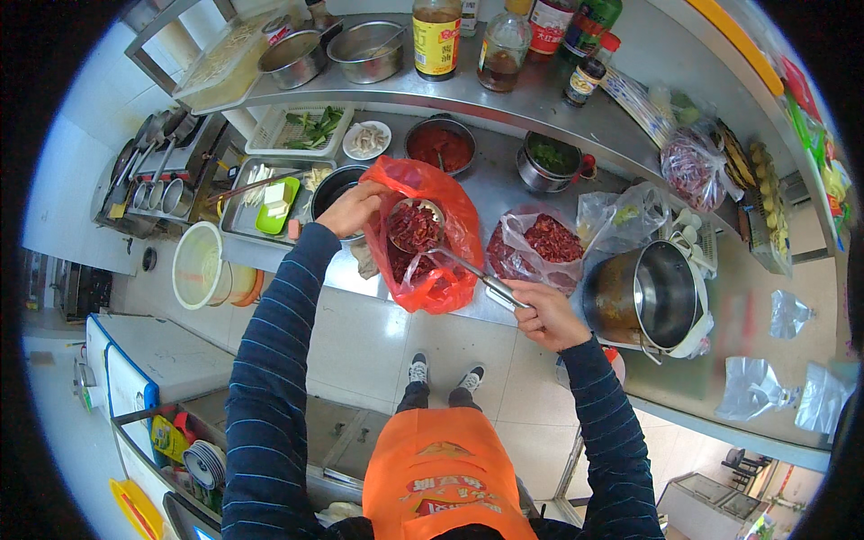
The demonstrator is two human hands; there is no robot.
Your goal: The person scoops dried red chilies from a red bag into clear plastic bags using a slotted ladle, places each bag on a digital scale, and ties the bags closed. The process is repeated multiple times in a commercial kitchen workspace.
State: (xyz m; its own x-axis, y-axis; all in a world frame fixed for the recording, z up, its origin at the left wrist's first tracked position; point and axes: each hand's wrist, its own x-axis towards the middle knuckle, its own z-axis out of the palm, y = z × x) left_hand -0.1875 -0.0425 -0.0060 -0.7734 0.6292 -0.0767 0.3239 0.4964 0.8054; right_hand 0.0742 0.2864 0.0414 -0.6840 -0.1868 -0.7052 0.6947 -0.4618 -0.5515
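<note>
My left hand (352, 208) grips the upper left rim of a red plastic bag (460, 223) on the steel counter. Dark red dried chillies (405, 266) show inside the bag. My right hand (548, 313) is closed around the handle of a metal ladle (496, 287). The ladle's bowl sits within the bag's mouth, heaped with dried chilli pieces (414, 226). To the right stands a clear plastic bag (513, 260), its mouth open, holding more red chilli pieces (553, 237).
A tall steel pot (611, 297) stands at the counter's right. Behind the bags are a pan of red sauce (432, 145) and stacked pots (540, 177). Left lies a steel tray (236, 219) with a green dish (278, 216). Sauce bottles (435, 44) line the overhead shelf (486, 94).
</note>
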